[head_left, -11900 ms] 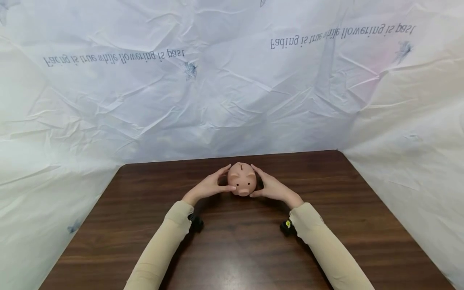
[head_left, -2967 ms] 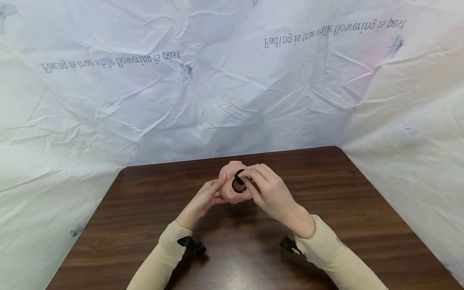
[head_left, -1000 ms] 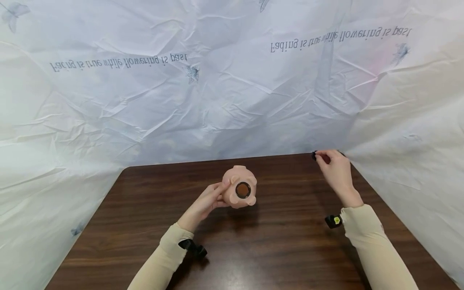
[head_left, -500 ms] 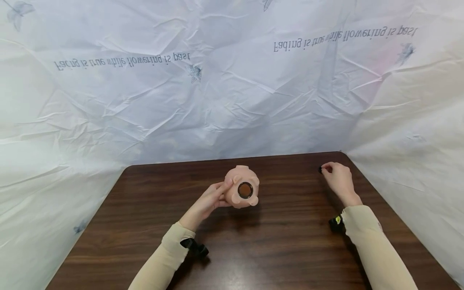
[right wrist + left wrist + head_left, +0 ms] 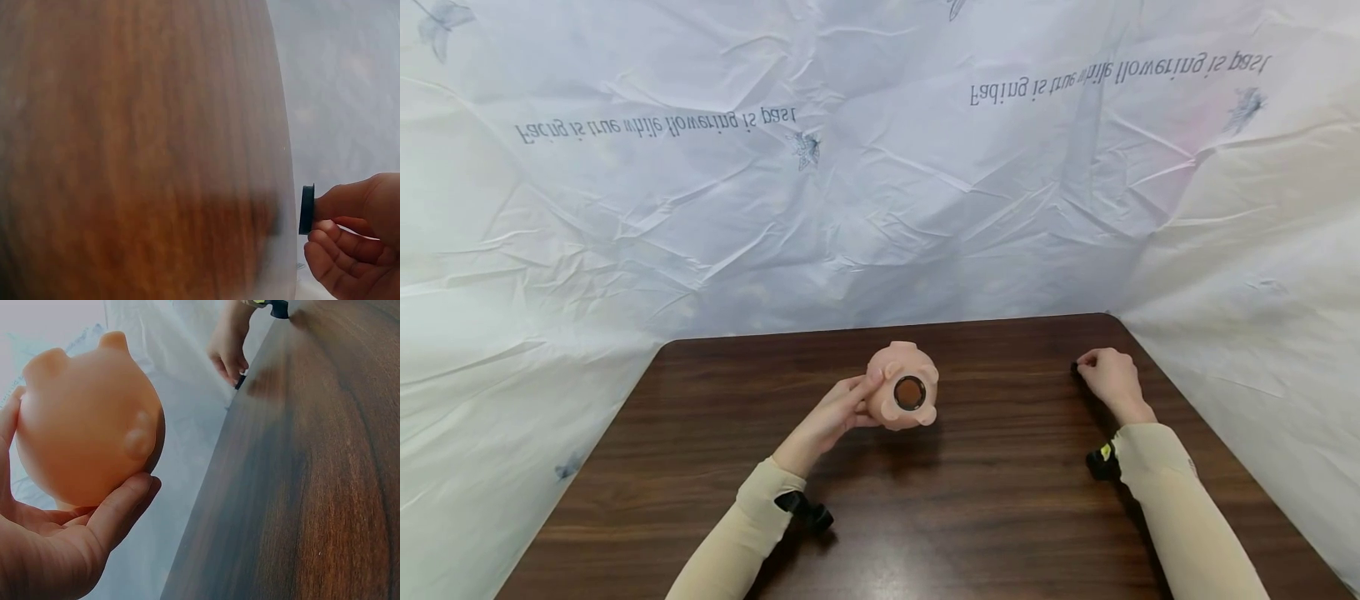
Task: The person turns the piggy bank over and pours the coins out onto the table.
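The left hand (image 5: 831,417) cups a peach-coloured piggy bank (image 5: 902,385) (underside up, its round opening (image 5: 909,392) uncovered), thumb and fingers curled around the body at the hand's fingertip side. Well apart to the right, the right hand (image 5: 1108,379) pinches a small black stopper (image 5: 306,209) between thumb and forefinger, close above the dark wooden table (image 5: 970,508). Beyond both hands hangs a crumpled white printed sheet (image 5: 850,183).

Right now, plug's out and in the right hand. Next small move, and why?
Probably lower the right hand and set the black plug on the table: it is pinched at the far right, close above the wood, while the left hand holds the piggy bank with its hole open.
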Motion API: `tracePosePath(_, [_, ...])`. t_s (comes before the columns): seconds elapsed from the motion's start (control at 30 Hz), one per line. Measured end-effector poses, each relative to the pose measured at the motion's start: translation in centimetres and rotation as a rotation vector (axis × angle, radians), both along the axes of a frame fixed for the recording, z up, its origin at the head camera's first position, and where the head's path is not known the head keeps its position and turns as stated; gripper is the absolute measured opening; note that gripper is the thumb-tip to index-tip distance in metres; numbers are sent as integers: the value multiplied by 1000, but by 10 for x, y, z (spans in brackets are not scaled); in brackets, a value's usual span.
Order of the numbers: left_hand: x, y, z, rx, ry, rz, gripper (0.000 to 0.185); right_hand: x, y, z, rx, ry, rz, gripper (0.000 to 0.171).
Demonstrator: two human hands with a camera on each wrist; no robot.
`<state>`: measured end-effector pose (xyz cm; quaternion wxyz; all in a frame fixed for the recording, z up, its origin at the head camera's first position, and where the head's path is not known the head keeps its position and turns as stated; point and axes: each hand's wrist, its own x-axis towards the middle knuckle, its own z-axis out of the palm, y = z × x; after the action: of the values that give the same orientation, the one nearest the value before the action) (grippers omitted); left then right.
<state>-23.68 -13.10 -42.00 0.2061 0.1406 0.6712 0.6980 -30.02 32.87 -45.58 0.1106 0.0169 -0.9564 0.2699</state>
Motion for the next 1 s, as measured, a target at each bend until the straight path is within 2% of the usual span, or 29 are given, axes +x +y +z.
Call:
tracePosePath(0.53, [1,3,-4,-13,0,8,73,-2,6,-1,-1,-123,1,23])
tracePosePath(1.0, [1,4,-4,-13,-20,14,76,-1,3,5,-8,-122,-13,23])
